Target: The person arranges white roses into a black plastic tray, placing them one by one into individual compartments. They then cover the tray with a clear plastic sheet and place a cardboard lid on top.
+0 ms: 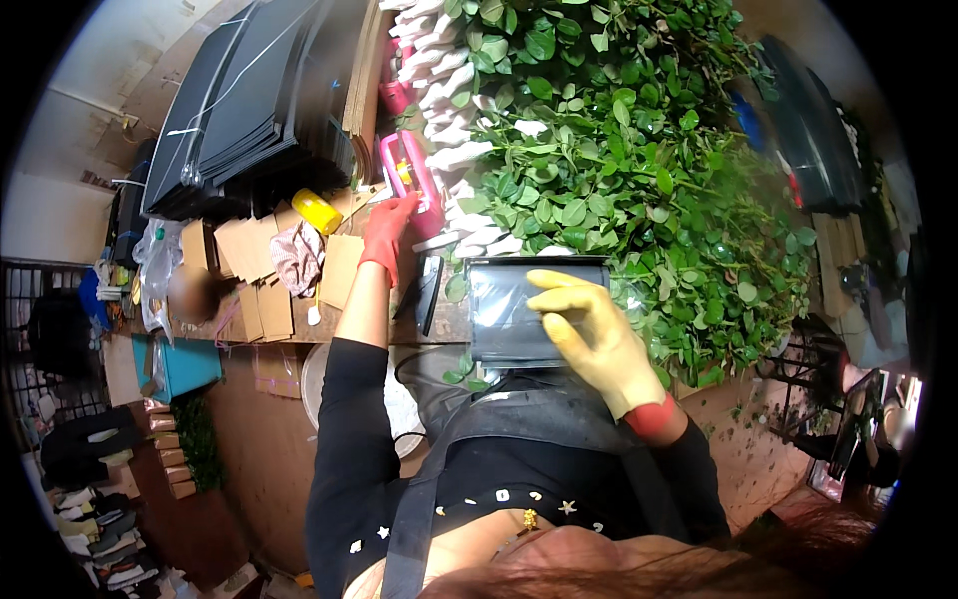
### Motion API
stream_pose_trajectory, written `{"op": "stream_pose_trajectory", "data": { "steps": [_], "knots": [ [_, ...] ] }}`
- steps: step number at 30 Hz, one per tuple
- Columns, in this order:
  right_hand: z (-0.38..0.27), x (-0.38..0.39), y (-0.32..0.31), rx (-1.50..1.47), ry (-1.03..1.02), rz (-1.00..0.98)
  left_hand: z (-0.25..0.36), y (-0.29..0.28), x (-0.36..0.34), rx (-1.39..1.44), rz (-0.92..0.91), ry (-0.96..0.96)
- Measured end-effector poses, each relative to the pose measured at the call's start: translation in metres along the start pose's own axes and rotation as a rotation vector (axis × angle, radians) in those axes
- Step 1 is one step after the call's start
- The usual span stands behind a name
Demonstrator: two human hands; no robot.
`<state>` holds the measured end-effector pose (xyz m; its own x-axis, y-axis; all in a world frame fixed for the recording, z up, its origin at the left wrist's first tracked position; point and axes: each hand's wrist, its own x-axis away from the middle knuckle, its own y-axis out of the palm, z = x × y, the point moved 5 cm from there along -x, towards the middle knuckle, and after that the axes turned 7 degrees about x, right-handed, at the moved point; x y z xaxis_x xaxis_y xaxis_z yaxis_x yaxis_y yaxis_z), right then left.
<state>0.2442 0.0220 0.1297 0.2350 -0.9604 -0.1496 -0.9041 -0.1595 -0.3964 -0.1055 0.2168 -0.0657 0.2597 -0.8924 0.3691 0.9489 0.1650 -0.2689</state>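
Observation:
My left hand (391, 230), in a red glove, reaches to the near end of a pink tape dispenser (431, 172) with a yellow roll inside. Its fingers are drawn together against the dispenser; what is between them is too small to tell. My right hand (596, 334), in a yellow glove over a red cuff, hovers open above a black panel (504, 334) covered by shiny clear film, its fingers apart. The panel lies at the table's front edge, close against my apron. A slim black object (429, 295) lies between my left hand and the panel.
Leafy green stems (599, 180) cover the right of the table, beside a row of white wrapped bundles (454, 130). Black sheets (264, 100) are stacked at back left. Cardboard pieces (244, 250), a crumpled cloth (297, 257) and a yellow roll (317, 212) lie left.

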Motion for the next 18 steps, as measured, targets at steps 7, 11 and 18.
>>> {"op": "stream_pose_trajectory", "data": {
  "steps": [7,11,18],
  "knots": [
    [0.039,-0.034,0.089,-0.699,0.579,-0.507,0.046,0.012,0.140,0.345,-0.078,-0.008],
    [0.057,-0.050,0.132,-0.910,0.638,-0.555,0.022,0.026,0.241,0.504,-0.200,-0.232],
    [0.037,-0.038,0.111,-0.172,0.582,-0.606,-0.043,-0.011,0.118,0.264,-0.202,-0.335]
  ]
}}
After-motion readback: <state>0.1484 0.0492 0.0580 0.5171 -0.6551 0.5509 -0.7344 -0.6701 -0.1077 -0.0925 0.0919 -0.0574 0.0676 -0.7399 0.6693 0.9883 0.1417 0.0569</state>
